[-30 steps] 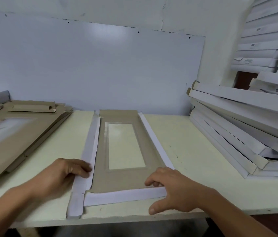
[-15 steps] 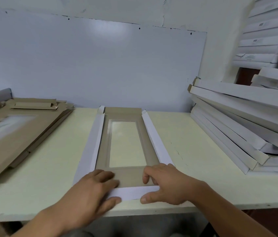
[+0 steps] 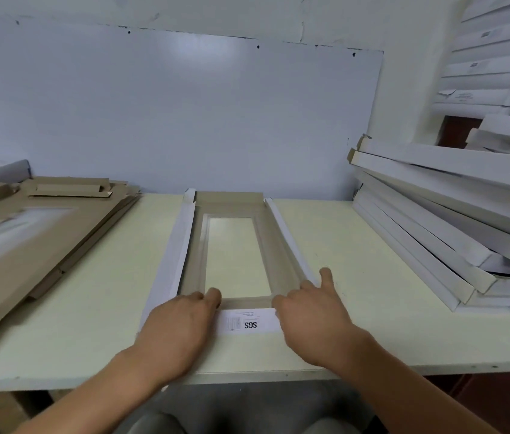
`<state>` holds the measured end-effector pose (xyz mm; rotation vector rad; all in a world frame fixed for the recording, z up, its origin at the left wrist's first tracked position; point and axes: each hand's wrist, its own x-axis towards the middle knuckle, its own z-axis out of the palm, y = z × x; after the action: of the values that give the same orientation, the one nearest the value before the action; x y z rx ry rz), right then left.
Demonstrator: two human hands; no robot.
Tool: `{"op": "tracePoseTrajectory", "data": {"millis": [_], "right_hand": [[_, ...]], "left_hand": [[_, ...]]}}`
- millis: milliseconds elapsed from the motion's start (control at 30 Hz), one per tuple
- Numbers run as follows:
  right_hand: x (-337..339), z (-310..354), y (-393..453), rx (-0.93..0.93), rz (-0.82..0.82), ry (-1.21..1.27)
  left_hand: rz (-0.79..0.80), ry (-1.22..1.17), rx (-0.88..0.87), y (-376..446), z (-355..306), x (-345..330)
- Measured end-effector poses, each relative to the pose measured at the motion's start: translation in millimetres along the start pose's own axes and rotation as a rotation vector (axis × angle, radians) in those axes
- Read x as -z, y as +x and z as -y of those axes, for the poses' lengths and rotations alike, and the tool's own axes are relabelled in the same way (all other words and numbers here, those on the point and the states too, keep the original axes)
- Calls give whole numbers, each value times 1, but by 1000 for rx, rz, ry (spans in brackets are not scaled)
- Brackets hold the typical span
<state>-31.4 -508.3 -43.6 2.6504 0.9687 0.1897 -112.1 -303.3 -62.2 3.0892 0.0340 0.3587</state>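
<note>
Resting on pale table (image 3: 357, 277), carton (image 3: 228, 203) before whiteboard (image 3: 184, 114)

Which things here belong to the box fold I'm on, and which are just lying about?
In the job: windowed box blank; its SGS flap, held by left hand and right hand.
Lying about: brown blank stack on the left; white box pile on the right; wall board.
</note>
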Motion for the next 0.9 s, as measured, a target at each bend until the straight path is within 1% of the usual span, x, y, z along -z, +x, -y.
{"op": "tracePoseTrajectory", "data": {"millis": [33, 67, 100, 133, 167, 233, 267, 300, 400, 533, 633, 700, 833, 900], "right_hand": [[1, 9, 2, -6, -1, -57], [0, 20, 4, 14, -19, -79], [-3, 32, 5, 55, -38, -55], [-8, 42, 4, 101, -33, 20], [-13, 49, 4, 133, 6, 151], [-19, 50, 0, 157, 121, 439], [-22, 47, 0, 166, 162, 521], [-25, 44, -1, 172, 188, 551], [-29, 36, -2, 189, 218, 511], [-35, 9, -7, 108, 242, 410], [-37, -14, -16, 38, 238, 301], [-38, -16, -18, 25, 220, 309], [-31, -8, -8, 13, 26, 345], [-23, -3, -4, 16, 10, 410]], "left_hand": [[-7, 68, 5, 3, -7, -3], [-15, 111, -27, 6, -14, -6], [-55, 109, -96, 7, -19, -10], [-107, 104, -171, 8, -23, -17], [-80, 51, -225, 9, -23, -24], [74, -67, -240, 9, -15, -31], [157, -90, -238, 6, -10, -30], [226, -88, -245, 2, -5, -27], [350, 38, -230, -12, 6, -19], [467, 240, -179, -30, 27, -1], [479, 288, -142, -35, 44, 6], [443, 250, -116, -35, 46, 8], [283, 177, -111, -19, 36, 12], [263, 89, -123, -11, 24, 12]]}}
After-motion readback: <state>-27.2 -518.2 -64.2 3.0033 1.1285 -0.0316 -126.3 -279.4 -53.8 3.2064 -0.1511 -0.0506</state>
